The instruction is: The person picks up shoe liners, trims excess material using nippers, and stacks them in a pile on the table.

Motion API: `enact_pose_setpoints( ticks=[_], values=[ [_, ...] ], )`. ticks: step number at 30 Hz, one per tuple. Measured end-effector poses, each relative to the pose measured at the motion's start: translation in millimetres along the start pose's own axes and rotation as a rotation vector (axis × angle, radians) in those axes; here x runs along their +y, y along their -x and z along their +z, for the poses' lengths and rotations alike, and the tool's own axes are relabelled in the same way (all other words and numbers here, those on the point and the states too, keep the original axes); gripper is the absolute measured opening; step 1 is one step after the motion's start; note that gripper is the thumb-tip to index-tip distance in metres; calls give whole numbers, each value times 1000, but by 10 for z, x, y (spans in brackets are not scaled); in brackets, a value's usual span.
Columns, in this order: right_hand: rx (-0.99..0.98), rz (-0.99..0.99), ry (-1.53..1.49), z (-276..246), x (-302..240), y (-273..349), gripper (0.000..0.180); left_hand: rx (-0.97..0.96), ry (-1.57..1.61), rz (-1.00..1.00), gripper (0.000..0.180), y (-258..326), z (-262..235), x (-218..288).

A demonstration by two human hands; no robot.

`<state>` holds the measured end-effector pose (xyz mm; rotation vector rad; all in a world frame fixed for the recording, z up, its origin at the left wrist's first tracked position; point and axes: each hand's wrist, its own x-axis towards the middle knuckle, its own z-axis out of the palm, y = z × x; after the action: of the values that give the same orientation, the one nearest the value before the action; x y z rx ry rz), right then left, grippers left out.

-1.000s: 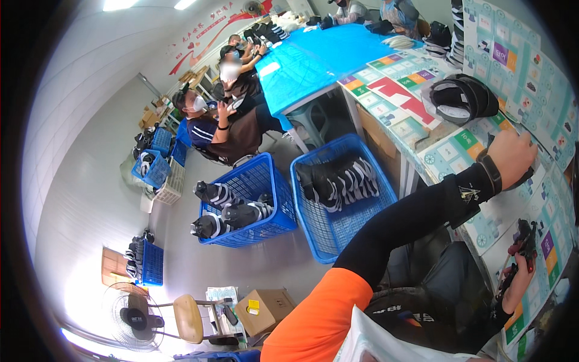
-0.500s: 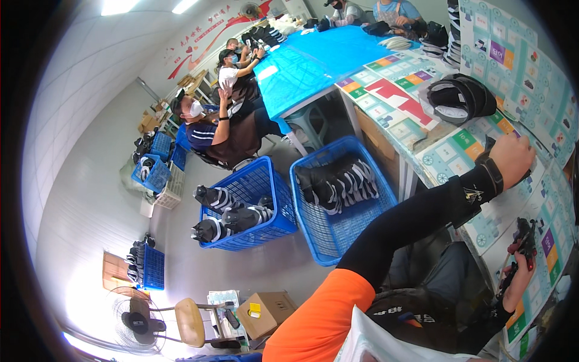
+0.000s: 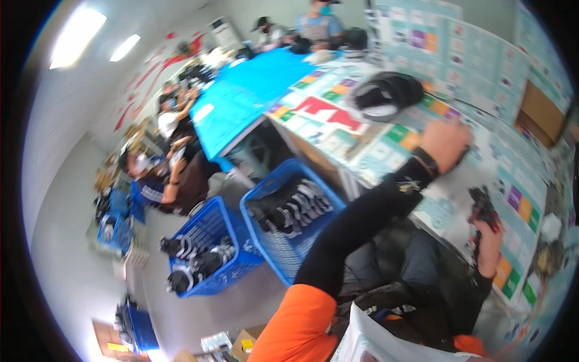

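Observation:
My left hand [image 3: 445, 145] rests over the paper-covered worktable [image 3: 386, 154] with its back up and its fingers curled under. Whatever it may hold is hidden beneath it. My right hand [image 3: 488, 244], nearer to me, is closed around a dark tool with red parts [image 3: 484, 208]; blur hides its exact kind. Beyond my left hand a black padded item [image 3: 401, 87] with a light grey lining lies on the table. It looks like a shoe or a cap, and I cannot tell which.
Left of the worktable, two blue baskets [image 3: 274, 244] [image 3: 241, 265] hold black-and-grey pieces. A blue-covered table [image 3: 241, 99] extends away, with several people seated around it. An open cardboard box [image 3: 540, 111] stands at the far right. Patterned boards [image 3: 449, 54] rise behind the worktable.
The whole view has swung, so the room sits further left and is blurred. My right hand still grips the dark tool. The seated person at left has lowered a raised hand.

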<state>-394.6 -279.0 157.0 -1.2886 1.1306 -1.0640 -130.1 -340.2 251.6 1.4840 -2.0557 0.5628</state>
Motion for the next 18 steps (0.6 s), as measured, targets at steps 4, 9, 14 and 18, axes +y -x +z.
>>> enact_pose_setpoints(
  ticks=[4, 9, 14, 18],
  values=[
    [-42, -14, -28, 15, 133, -64, 29, -3, -59, 6, 14, 10, 25, -39],
    [-15, 22, 31, 49, 51, -28, 37, -20, -51, 50, 19, -22, 2, 24],
    [20, 54, 90, 66, 82, -111, 38, 22, -30, 80, 15, -76, 107, 144],
    [-15, -40, 163, 283, 10, -231, 33, 22, -5, 65, 20, -111, -113, 140]
  ],
)
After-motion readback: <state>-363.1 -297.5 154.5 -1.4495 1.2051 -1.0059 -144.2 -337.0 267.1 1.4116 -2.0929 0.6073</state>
